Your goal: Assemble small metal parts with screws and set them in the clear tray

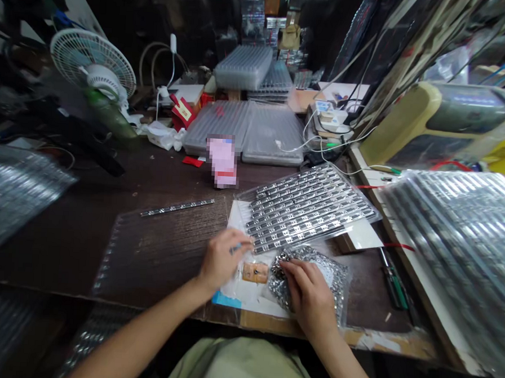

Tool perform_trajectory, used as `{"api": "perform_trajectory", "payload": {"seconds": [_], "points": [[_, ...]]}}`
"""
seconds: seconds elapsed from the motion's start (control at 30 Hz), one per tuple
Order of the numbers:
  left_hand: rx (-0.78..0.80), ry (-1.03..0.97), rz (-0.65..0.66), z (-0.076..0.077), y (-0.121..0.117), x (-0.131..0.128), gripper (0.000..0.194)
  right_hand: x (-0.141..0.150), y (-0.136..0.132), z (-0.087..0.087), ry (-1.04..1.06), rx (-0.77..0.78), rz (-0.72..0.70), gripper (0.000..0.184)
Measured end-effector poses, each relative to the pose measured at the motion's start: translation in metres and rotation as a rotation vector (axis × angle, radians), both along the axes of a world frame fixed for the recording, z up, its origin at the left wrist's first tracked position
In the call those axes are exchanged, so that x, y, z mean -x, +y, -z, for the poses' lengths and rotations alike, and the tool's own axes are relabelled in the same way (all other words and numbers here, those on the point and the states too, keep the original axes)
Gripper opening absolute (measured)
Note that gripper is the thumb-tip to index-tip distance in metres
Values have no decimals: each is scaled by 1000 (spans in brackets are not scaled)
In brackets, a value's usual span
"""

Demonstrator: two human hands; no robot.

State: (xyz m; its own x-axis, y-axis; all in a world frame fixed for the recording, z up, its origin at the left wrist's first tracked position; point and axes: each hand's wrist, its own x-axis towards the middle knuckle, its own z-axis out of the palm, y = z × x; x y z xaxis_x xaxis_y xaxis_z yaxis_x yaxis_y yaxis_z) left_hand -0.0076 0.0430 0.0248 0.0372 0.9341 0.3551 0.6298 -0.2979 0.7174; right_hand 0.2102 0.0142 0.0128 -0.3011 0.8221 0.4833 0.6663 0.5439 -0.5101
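My left hand [224, 260] is closed in a pinch at the lower left corner of a clear ridged tray [372, 211] full of metal strips [306, 206]. What its fingertips hold is too small to make out. My right hand [310, 293] reaches into an open clear bag of small shiny metal parts [279, 280], its thumb and fingers drawn together at the pile. Any part between them is hidden. Between the hands lies a small orange-brown block [255, 272] with a dark spot in its middle, on white paper [250, 302].
A single metal strip [177, 207] lies on a clear ridged sheet [160, 246] at left. A green-handled screwdriver [395, 287] rests at right, beside stacked trays [453, 244]. Behind are a pixelated pink item [223, 162], more trays [274, 134], cables and a fan [93, 65].
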Motion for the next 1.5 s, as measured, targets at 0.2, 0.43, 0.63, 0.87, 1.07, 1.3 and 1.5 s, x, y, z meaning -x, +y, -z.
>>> {"api": "perform_trajectory", "payload": {"seconds": [0.2, 0.43, 0.63, 0.87, 1.07, 1.3, 1.5], "points": [[-6, 188, -271, 3, 91, 74, 11, 18, -4, -2, 22, 116, -72, 10], [32, 251, -257, 23, 96, 99, 15, 39, 0, 6, -59, 181, -56, 13], [42, 321, -231, 5, 88, 82, 12, 41, -1, 7, -120, 130, -41, 13], [87, 344, -20, -8, 104, 10, 9, 45, 0, 9, -179, 81, -6, 12], [128, 243, -56, -11, 102, 12, 11, 49, 1, 10, -201, 62, 58, 25], [528, -514, 79, -19, 13, 40, 33, 48, 0, 10, -171, 88, -2, 8], [541, -443, 18, 0, -43, 24, 21, 31, 1, 0, -266, 32, 52, 19]]}}
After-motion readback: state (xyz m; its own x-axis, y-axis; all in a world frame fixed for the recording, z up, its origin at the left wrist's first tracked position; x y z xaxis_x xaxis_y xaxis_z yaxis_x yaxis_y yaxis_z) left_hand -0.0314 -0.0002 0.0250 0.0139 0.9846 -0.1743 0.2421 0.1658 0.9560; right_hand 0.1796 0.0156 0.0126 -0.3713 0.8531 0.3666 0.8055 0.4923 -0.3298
